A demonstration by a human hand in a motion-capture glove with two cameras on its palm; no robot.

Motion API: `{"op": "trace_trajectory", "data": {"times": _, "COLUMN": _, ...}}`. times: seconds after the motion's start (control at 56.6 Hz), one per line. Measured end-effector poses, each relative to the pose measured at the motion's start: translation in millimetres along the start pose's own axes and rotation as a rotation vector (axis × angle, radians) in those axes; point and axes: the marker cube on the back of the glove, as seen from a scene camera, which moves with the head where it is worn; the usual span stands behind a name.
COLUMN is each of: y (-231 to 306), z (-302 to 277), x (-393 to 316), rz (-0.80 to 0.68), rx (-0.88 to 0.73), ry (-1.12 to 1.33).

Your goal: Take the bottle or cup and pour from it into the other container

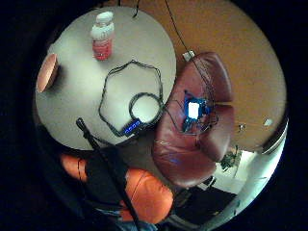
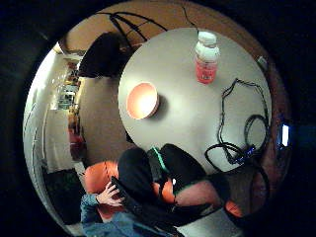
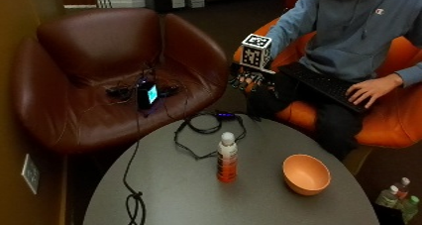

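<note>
A clear bottle with orange-red drink and a white cap stands upright near the middle of the round grey table. An orange bowl sits to its right, apart from it and empty as far as I can see. My gloved right hand hangs in the air beyond the table's far edge, in front of the seated person, its fingers relaxed and pointing down, holding nothing. Both palm views look down from a distance on the bottle and the bowl.
A black cable loops over the table's far side and down its left. A brown leather armchair behind the table holds a device with a lit screen. The person's bare hand rests on a keyboard. Bottles stand on the floor.
</note>
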Motion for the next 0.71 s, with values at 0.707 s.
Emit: {"op": "trace_trajectory", "data": {"times": 0.707, "y": 22, "z": 14, "x": 84, "rz": 0.164, "rx": 0.060, "ry": -0.036}}
